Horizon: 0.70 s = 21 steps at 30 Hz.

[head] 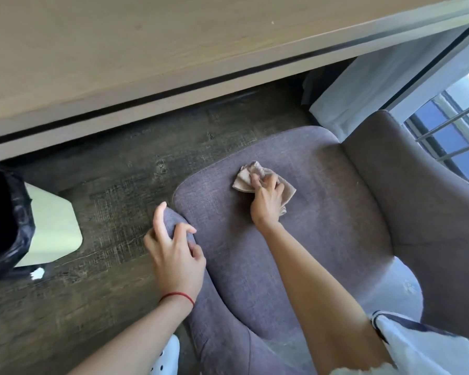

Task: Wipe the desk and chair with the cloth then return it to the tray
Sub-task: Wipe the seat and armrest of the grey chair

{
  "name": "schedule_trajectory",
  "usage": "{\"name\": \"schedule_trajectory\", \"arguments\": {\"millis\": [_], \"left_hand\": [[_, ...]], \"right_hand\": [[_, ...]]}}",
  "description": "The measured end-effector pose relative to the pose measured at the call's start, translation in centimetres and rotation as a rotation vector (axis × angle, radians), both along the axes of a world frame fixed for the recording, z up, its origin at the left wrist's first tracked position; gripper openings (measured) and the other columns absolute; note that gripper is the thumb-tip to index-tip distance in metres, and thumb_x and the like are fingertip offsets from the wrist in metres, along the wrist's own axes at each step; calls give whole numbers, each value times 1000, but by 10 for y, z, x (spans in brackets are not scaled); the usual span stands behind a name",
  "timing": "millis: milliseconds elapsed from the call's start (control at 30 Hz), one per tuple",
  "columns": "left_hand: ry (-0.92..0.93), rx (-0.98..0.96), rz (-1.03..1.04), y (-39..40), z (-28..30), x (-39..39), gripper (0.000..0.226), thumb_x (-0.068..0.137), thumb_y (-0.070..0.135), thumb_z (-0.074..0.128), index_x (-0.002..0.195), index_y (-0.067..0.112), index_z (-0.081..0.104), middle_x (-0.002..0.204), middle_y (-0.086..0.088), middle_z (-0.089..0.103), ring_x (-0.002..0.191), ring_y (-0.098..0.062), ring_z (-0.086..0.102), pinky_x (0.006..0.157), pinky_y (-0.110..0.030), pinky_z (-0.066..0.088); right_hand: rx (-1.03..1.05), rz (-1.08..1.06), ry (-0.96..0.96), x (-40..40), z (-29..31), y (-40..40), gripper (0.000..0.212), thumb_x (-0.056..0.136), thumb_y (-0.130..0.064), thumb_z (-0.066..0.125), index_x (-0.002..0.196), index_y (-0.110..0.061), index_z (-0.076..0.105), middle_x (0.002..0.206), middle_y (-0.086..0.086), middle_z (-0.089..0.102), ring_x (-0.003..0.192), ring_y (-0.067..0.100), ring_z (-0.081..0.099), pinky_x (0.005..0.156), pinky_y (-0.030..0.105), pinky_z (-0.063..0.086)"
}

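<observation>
Two hands: right hand (266, 201) fingers clamp cloth (244, 180) on chair (322, 212), left hand (173, 253) seemingly grips its edge.

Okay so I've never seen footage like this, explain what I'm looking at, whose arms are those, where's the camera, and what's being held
There is no machine here. The camera sits on a person's head and looks forward and down, so the two bare arms reaching in from the bottom are that person's own.

The right hand presses a crumpled beige cloth onto the seat of a grey-purple upholstered chair. The left hand, with a red string round the wrist, grips the seat's front corner, probably to steady it.

Above is the pale wooden desk. At left, on the dark wood floor, stands a white bin with a black liner. A window with a white curtain is at the right. No tray is in view.
</observation>
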<state>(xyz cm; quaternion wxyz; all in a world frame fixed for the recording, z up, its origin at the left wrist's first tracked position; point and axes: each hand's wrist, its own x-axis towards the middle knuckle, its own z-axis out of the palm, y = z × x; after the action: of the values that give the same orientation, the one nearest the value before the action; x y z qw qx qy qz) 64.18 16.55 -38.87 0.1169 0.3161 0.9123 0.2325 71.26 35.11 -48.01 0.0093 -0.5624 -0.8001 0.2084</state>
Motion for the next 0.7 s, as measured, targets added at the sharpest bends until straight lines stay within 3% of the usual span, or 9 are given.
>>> {"name": "schedule_trajectory", "arguments": {"millis": [133, 200, 267, 333, 433, 533, 600, 633, 700], "left_hand": [[-12, 9, 1, 0, 0, 0, 25, 65, -4, 63, 82, 15, 59, 152, -6, 27, 108, -38, 41, 88, -49, 47], [-21, -2, 6, 1, 2, 0, 24, 65, -3, 63, 82, 14, 60, 152, -6, 28, 107, -38, 41, 86, -48, 48], [-31, -13, 9, 1, 5, 1, 24, 65, -2, 64, 81, 14, 60, 152, -6, 28, 105, -37, 41, 83, -47, 49], [-35, -22, 9, 2, 6, 0, 24, 64, -1, 66, 81, 15, 59, 152, -4, 28, 105, -36, 41, 79, -47, 50], [-30, -35, 11, 2, 6, 1, 24, 65, 0, 66, 80, 17, 59, 152, -3, 28, 106, -35, 41, 79, -46, 50], [-37, -35, 6, 1, 6, 1, 25, 63, -1, 66, 80, 17, 60, 152, -5, 30, 102, -34, 40, 78, -45, 49], [-40, -24, 5, 0, 4, 0, 25, 62, -1, 66, 79, 16, 60, 151, -5, 30, 101, -33, 40, 77, -45, 50], [-41, -20, 8, 1, 4, 0, 25, 63, -2, 66, 79, 16, 59, 151, -6, 30, 101, -32, 39, 76, -45, 50], [-37, -4, 1, 0, 3, 1, 25, 63, -3, 64, 79, 16, 59, 151, -6, 30, 102, -31, 38, 77, -47, 50]], "right_hand": [[-75, 97, 13, -17, 6, 11, 56, 92, -10, 45, 145, -27, 35, 141, 15, 30, 134, 37, 22, 116, 41, 21], [-99, 279, -55, -5, 7, -2, 55, 94, -14, 45, 146, -28, 30, 150, 14, 21, 138, 36, 17, 110, 54, 27], [-22, 490, -163, 15, 8, -12, 59, 95, -16, 47, 147, -31, 23, 151, 11, 20, 131, 39, 25, 99, 55, 40], [40, 397, -210, 11, 8, 5, 65, 93, -12, 50, 148, -32, 21, 148, 10, 24, 124, 39, 33, 91, 47, 46], [-16, 78, -232, -18, 13, 5, 68, 91, -12, 53, 148, -27, 19, 148, 13, 23, 127, 39, 31, 96, 42, 42], [6, 349, -197, -18, 5, -22, 61, 94, -13, 45, 148, -26, 20, 151, 14, 21, 130, 39, 28, 99, 44, 38], [18, 436, -187, -5, 10, 0, 54, 96, -15, 42, 145, -31, 28, 146, 12, 26, 125, 40, 32, 85, 45, 42], [27, 308, -202, -3, 10, 19, 54, 94, -16, 46, 144, -32, 30, 144, 11, 27, 124, 39, 32, 80, 45, 44], [12, 14, -225, -6, 16, 29, 57, 91, -15, 51, 143, -28, 31, 144, 12, 25, 126, 39, 30, 88, 49, 45]]}}
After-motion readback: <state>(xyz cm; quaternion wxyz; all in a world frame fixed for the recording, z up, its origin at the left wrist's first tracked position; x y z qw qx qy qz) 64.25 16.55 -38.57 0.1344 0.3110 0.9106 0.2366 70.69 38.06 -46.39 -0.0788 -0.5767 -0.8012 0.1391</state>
